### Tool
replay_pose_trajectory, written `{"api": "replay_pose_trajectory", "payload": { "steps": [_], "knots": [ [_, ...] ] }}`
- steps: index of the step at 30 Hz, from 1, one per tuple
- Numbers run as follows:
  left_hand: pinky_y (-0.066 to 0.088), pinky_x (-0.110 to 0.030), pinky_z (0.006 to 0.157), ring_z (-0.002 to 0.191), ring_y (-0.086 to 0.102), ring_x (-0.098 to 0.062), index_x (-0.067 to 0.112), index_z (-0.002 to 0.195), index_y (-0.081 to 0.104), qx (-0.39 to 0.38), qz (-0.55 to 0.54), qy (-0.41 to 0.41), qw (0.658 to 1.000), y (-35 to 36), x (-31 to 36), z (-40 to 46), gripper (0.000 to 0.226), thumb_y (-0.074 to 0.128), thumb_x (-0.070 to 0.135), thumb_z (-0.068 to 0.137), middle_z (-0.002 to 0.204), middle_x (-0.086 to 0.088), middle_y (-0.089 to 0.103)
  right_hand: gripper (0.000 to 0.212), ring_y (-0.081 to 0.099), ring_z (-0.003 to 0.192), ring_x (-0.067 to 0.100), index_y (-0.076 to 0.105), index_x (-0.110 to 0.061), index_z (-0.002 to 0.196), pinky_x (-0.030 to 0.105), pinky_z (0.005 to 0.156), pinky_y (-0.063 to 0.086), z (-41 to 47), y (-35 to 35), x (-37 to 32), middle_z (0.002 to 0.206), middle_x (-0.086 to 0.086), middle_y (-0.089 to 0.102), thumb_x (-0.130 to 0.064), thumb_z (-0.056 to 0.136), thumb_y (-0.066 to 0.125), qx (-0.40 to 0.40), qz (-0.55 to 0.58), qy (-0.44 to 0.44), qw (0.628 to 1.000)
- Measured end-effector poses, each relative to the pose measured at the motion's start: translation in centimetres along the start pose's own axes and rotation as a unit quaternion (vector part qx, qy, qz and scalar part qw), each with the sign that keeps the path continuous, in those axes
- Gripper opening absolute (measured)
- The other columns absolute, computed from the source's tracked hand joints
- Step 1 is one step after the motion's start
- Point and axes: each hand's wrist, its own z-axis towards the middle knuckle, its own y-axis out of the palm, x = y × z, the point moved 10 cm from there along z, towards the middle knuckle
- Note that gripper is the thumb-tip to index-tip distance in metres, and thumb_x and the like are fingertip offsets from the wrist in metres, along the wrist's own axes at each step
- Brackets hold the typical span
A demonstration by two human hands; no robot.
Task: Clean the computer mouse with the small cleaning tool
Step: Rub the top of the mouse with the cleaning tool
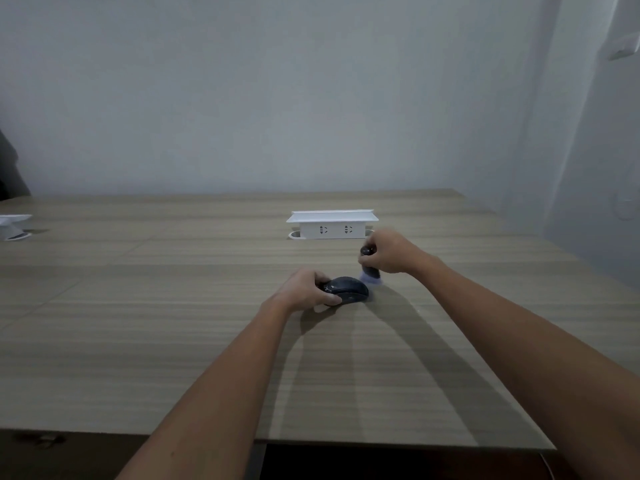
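Left fingers [320,284] clasping the sideways mouse [346,291], right fingers [369,263] around the upright brush [370,270], bristles down.

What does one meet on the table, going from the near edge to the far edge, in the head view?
Left hand holding the black computer mouse → small cleaning brush in the right hand → white pop-up socket box.
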Motion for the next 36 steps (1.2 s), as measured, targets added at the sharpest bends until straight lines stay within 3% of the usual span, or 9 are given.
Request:
{"api": "replay_pose_trajectory", "payload": {
  "steps": [2,5,9,14,18,22,27,31,36],
  "knots": [
    [0.047,-0.032,0.071,0.07,0.062,-0.014,0.019,0.091,0.078,-0.004,0.007,-0.004,1.0,0.0,0.0,0.0,0.026,0.079,0.033,0.069,0.08,-0.002,0.076,0.023,0.051,0.05,0.013,0.069,-0.007,0.063,0.032,0.051,0.05,-0.2,-0.4,-0.3,0.058,0.006,0.064,-0.016,0.084,0.069,0.011,0.031,-0.013,0.999],
    [0.052,-0.035,0.075,0.074,0.066,-0.016,0.02,0.092,0.078,-0.012,0.003,-0.008,1.0,0.1,-0.2,-0.1,0.029,0.078,0.035,0.067,0.088,-0.006,0.078,0.017,0.051,0.049,0.009,0.074,-0.005,0.078,0.02,0.049,0.045,-0.9,0.2,-1.1,0.063,-0.001,0.063,-0.02,0.087,0.072,-0.023,0.099,-0.038,0.994],
    [0.05,-0.032,0.075,0.075,0.065,-0.014,0.019,0.094,0.079,-0.004,0.004,-0.006,1.0,0.1,0.1,-0.2,0.027,0.08,0.031,0.071,0.089,-0.006,0.078,0.019,0.058,0.057,0.013,0.073,0.002,0.077,0.031,0.057,0.045,-0.5,-0.1,0.0,0.065,0.006,0.066,-0.015,0.084,0.068,0.011,-0.01,-0.025,1.0],
    [0.048,-0.031,0.071,0.071,0.063,-0.014,0.019,0.093,0.079,0.008,0.005,-0.014,1.0,0.0,0.1,-0.3,0.026,0.082,0.032,0.071,0.088,-0.006,0.078,0.019,0.051,0.047,0.005,0.076,-0.002,0.083,0.021,0.048,0.046,-1.3,0.3,-0.4,0.063,0.001,0.063,-0.02,0.087,0.071,-0.016,0.105,-0.048,0.993],
    [0.046,-0.029,0.068,0.073,0.063,-0.013,0.018,0.095,0.079,0.025,0.013,-0.018,0.999,-0.2,0.2,-0.3,0.029,0.083,0.033,0.071,0.088,-0.005,0.078,0.015,0.052,0.043,0.0,0.074,-0.007,0.073,0.024,0.055,0.043,-1.0,-0.4,0.7,0.058,-0.002,0.061,-0.015,0.084,0.068,0.013,0.019,-0.032,0.999],
    [0.044,-0.03,0.065,0.07,0.061,-0.015,0.014,0.091,0.079,0.033,0.017,-0.02,0.999,-0.2,0.3,-0.4,0.028,0.083,0.033,0.071,0.085,-0.008,0.077,0.017,0.052,0.048,0.006,0.077,-0.004,0.088,0.02,0.049,0.046,-1.8,-0.4,0.1,0.062,-0.004,0.063,-0.02,0.09,0.07,-0.007,0.139,-0.054,0.989],
    [0.043,-0.026,0.062,0.068,0.059,-0.011,0.014,0.096,0.079,0.042,0.018,-0.018,0.999,-0.3,0.7,-0.6,0.03,0.085,0.031,0.072,0.082,-0.003,0.075,0.012,0.051,0.052,0.003,0.074,-0.007,0.079,0.022,0.059,0.041,-1.3,-0.8,0.4,0.061,-0.008,0.06,-0.016,0.086,0.069,0.036,0.015,-0.04,0.998],
    [0.041,-0.026,0.06,0.066,0.058,-0.012,0.013,0.092,0.079,0.047,0.022,-0.024,0.998,-0.2,0.6,-0.6,0.029,0.085,0.031,0.071,0.081,-0.005,0.075,0.015,0.052,0.049,0.009,0.076,-0.002,0.088,0.02,0.05,0.047,-1.9,0.3,0.5,0.064,-0.003,0.063,-0.017,0.088,0.071,-0.004,0.161,-0.036,0.986],
    [0.043,-0.027,0.061,0.069,0.06,-0.013,0.014,0.095,0.079,0.056,0.025,-0.03,0.998,-0.5,0.7,-0.7,0.033,0.086,0.034,0.069,0.081,-0.004,0.075,0.014,0.053,0.052,0.007,0.076,-0.002,0.088,0.027,0.057,0.047,-1.5,-0.7,2.2,0.068,0.0,0.064,-0.015,0.086,0.072,0.042,0.081,0.006,0.996]
  ]
}}
